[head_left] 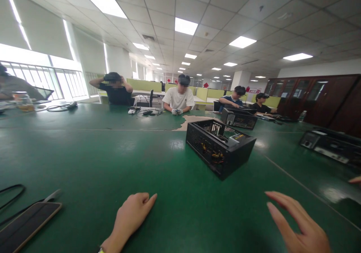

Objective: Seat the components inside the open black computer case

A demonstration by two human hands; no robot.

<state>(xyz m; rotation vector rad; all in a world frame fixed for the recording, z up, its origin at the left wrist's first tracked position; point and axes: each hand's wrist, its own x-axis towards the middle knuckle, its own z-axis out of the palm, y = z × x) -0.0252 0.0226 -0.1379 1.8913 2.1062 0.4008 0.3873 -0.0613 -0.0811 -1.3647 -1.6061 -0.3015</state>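
Note:
My left hand (132, 215) rests low over the green tabletop, left of centre. Its fingers are curled under, one digit points out to the right, and nothing shows in it. At the lower right, my right hand (299, 223) is open, thumb and fingers apart, with nothing between them. Ahead of both hands and touching neither is a black computer case (221, 147). It lies on its side with its upper side open, showing yellow cables and metal parts within.
A phone (31, 226) with a cable lies at the lower left. More computer cases (239, 117) stand on the green table (98, 159) to the back and right. Several people sit around it. Part of another person's hand (355, 180) enters at the right edge.

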